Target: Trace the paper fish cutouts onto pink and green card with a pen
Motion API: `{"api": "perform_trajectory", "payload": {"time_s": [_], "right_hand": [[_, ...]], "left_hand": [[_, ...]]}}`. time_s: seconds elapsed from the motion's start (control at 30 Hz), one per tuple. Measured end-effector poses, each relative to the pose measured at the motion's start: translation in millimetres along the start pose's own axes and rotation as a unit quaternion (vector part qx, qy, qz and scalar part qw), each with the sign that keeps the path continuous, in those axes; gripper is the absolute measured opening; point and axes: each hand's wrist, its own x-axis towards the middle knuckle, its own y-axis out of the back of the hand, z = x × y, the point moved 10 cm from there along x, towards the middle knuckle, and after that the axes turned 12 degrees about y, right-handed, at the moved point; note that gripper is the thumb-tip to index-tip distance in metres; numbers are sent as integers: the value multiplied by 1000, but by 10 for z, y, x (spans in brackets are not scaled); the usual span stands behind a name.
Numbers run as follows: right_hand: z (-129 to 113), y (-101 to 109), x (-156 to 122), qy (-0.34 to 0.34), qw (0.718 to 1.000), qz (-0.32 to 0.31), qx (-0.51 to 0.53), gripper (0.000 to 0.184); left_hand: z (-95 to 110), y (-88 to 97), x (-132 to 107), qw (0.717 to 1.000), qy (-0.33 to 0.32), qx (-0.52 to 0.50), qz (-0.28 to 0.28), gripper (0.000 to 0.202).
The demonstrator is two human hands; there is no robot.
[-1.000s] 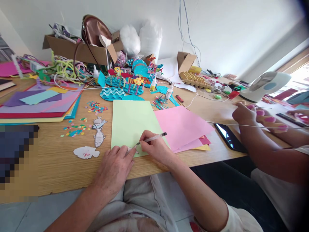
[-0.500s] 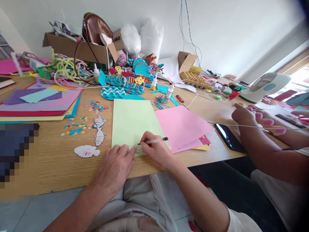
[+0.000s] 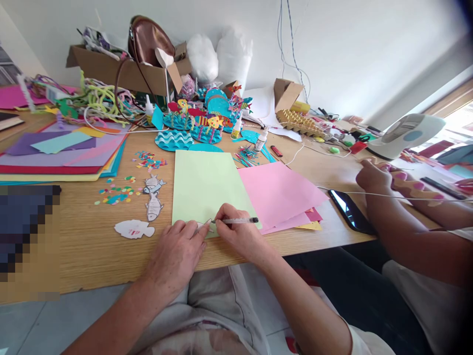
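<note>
A pale green sheet of paper (image 3: 205, 187) lies at the table's front edge. My left hand (image 3: 179, 246) rests on its lower left corner with fingers extended and pressed down. Under those fingertips is a small white paper cutout (image 3: 210, 229), mostly covered. My right hand (image 3: 236, 231) grips a clear pen (image 3: 242, 220) with a black end cap, its tip at the cutout's edge beside my left fingers. Left of the sheet lie a white fish cutout (image 3: 133, 229) with red marks and two drawn fish cutouts (image 3: 154, 207).
Pink paper sheets (image 3: 281, 192) overlap at the right, near a black phone (image 3: 349, 212). A co-worker's hands (image 3: 377, 177) are at far right. Confetti (image 3: 120, 192), stacked coloured paper (image 3: 74, 162), blue fish crafts (image 3: 207, 128), glue bottles (image 3: 261, 139) and a cardboard box (image 3: 111, 71) stand around.
The pen's rear end has swung slightly lower, toward me, while its tip stays by the cutout. My left hand keeps its place. The whole view has shifted slightly.
</note>
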Motion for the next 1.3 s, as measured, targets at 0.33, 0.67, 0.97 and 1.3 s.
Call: {"api": "perform_trajectory", "payload": {"time_s": [0.33,0.67,0.97,1.3], "right_hand": [[-53,-52,-37,7,1000,-8,-25,10],[-106,-79,-57,18,999,-3,-35,10],[-117,-63,-93,14,999,-11,-42,11],[-124,-8,-158,8,999,-12,-50,10]], "left_hand": [[-4,23,-18,1000,-9,-28,1,26],[-18,-12,-23,999,-9,-31,8,25],[-14,12,-27,1000,-8,-26,14,23],[-11,21,-34,999,-16,-21,29,22]]}}
